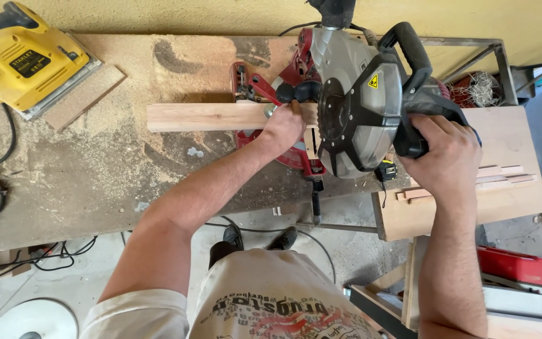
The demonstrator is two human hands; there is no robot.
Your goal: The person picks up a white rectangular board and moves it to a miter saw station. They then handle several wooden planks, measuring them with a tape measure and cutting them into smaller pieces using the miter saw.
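The left hand [283, 125] is pressing the plank [205, 117] flat on the desk [95, 176], fingers spread just left of the saw [356, 100] — best kept clear of the blade — while the right hand [443, 154] is clenching the handle [418, 75].

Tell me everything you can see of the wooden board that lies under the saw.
The board is a long, flat strip of pale, reddish wood with straight edges and a square left end. It lies flat, running left to right across the dusty bench, and passes over the red base of the saw. Its right end is hidden under the saw's grey guard. The left hand presses on it just beside the guard. The right hand does not touch it; it grips the saw's black handle.
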